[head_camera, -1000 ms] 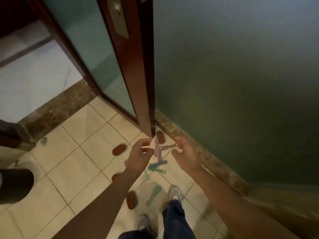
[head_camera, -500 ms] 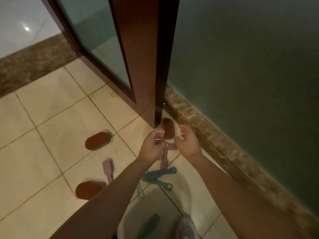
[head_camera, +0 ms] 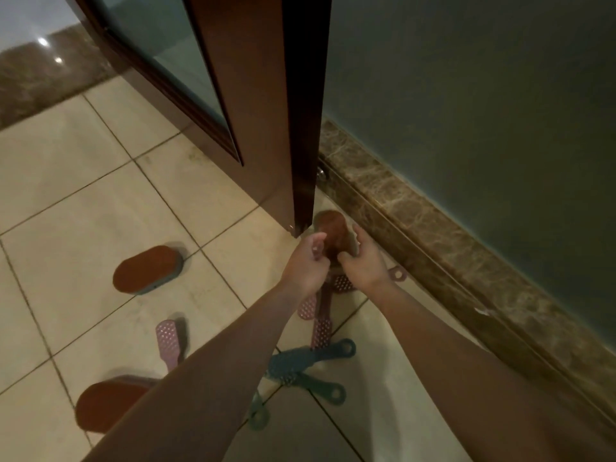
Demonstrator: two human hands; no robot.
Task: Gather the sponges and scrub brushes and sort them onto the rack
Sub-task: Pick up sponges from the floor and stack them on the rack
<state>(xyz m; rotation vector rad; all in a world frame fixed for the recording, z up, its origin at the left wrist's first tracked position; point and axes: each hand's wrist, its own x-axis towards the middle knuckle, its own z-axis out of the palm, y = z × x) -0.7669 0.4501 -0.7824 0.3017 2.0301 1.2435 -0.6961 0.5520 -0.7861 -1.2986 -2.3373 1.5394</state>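
Closest in, a brown oval sponge (head_camera: 100,406) lies flat on the tiled floor (head_camera: 83,181), partly behind the left forearm. Beside it, crossed teal scrub brushes (head_camera: 293,360) lie in a loose heap, as if dropped rather than set down. A lone pink scrub brush (head_camera: 170,341) lies apart to their left. Further on, more pink scrub brushes (head_camera: 321,328) run up under both wrists, and a second brown sponge (head_camera: 148,270) lies well out to the left. Everything is scattered low, so both arms reach far down and forward. The left hand (head_camera: 305,265) has its fingers curled with a sliver of pink among them. Whether its grip pinches a brush handle I cannot tell. The right hand (head_camera: 365,266) is wide, its fingers (head_camera: 361,236) spread and bent towards a third brown sponge (head_camera: 333,233), beside it but not closed on it. That sponge sits wedged at the foot of the wooden door (head_camera: 266,95), close to the marble skirting (head_camera: 416,225). This is likely why the two hands come at it from either side. Gathering looks barely begun, since nearly all the pieces are on the floor and no rack is in view. Beyond rises the dark green wall (head_camera: 483,95).
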